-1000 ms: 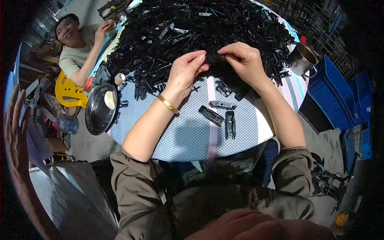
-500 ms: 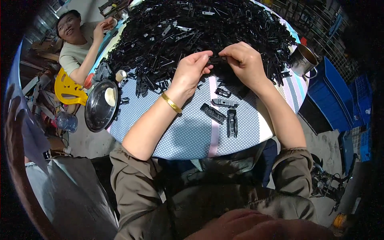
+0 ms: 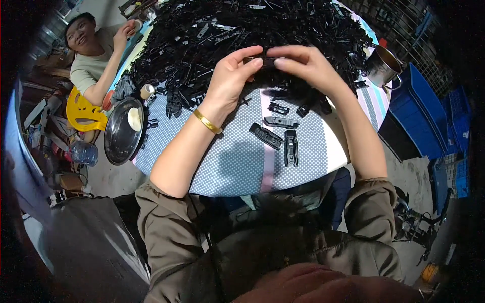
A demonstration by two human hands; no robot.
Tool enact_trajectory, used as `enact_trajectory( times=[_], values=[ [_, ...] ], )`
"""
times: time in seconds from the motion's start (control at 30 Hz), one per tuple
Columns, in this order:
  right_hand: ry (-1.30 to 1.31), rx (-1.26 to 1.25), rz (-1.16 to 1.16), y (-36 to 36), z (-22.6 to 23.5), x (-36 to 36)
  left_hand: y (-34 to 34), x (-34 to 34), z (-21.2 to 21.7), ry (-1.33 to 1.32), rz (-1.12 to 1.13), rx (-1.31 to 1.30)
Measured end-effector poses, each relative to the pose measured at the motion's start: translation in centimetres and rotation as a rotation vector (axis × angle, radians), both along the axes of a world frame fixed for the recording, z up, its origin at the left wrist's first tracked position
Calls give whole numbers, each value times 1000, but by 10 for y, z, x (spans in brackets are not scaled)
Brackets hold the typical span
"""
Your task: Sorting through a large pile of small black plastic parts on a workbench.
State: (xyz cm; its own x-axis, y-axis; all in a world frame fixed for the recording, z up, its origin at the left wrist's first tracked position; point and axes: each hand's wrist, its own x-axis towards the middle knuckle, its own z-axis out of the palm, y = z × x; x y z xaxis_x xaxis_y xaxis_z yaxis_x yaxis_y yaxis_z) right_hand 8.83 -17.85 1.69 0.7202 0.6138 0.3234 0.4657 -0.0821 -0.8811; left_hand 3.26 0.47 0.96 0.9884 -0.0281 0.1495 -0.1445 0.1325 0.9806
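My left hand (image 3: 228, 76), a gold bangle at its wrist, and my right hand (image 3: 310, 68) face each other over the near side of a large heap of black plastic parts (image 3: 222, 30). Thumbs and forefingers of both pinch opposite ends of a slim black plastic part (image 3: 267, 60). It blends into the dark heap, so its exact shape is hard to make out. Below the hands, several parts lie apart on the dotted tablecloth (image 3: 227, 174): an upright long part (image 3: 290, 148), a slanted one (image 3: 266, 136), a greyer one (image 3: 281, 122) and a short one (image 3: 278, 108).
A dark metal dish (image 3: 121, 139) holding a pale piece (image 3: 135, 119) sits at the table's left edge, beside a small cup (image 3: 147, 91). A metal mug (image 3: 382, 66) stands at the right edge, near blue crates (image 3: 417, 113). Another person (image 3: 96, 60) sits far left by a yellow chair (image 3: 81, 113).
Both hands have risen slightly away from me, and the left has shifted left. The fingers are straighter, and a slim black part now shows between them. The whole view has shifted a little.
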Motion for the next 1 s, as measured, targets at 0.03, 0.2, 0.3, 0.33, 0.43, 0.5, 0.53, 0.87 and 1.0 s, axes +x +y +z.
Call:
enact_trajectory(
  times=[0.03,0.2,0.3,0.33,0.43,0.5,0.53,0.87,1.0],
  values=[
    [5,-53,-15,1,-2,0,-3,-3,2,-18,-34,-11],
    [-14,6,-3,-2,5,3,2,-6,7,-19,-102,-61],
    [-18,-123,87,-30,21,11,0,-14,17,28,-56,-101],
    [-182,-142,-23,-36,21,13,-4,-18,19,24,-60,-101],
    [-306,-166,-254,-49,14,28,-17,-38,17,70,-259,274],
    [-295,-210,-214,-54,14,30,-22,-52,5,-38,-336,469],
    [-279,-257,-174,-55,14,30,-23,-57,1,-12,-364,549],
    [-574,-577,-48,-43,8,17,-14,-47,-21,172,-295,278],
    [-572,-309,-106,-29,6,16,-7,-34,-28,312,-259,-47]
  ],
)
